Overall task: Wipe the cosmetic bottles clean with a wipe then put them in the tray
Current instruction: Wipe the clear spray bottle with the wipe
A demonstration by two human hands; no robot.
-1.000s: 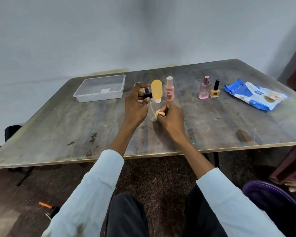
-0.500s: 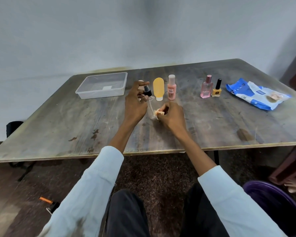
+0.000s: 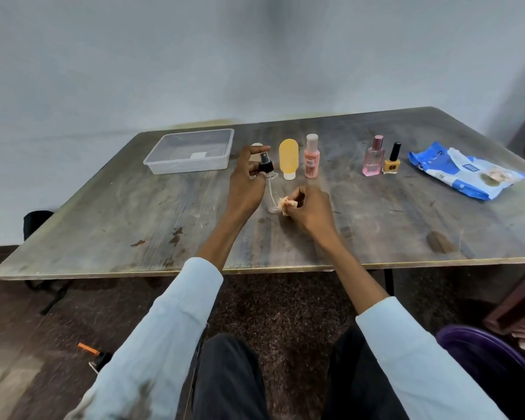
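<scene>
The left hand pinches a clear spray bottle by its black pump top. The right hand, its grip clenched round a crumpled wipe, presses it to the bottle's base above the table.

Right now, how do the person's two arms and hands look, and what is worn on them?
Both arms wear loose pale blue-white sleeves, pushed up so the forearms are bare. The left hand and right hand are bare: no gloves, rings or watch visible.

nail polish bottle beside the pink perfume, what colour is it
Mustard yellow glass with a black cap; the head view shows the nail polish bottle best.
</scene>
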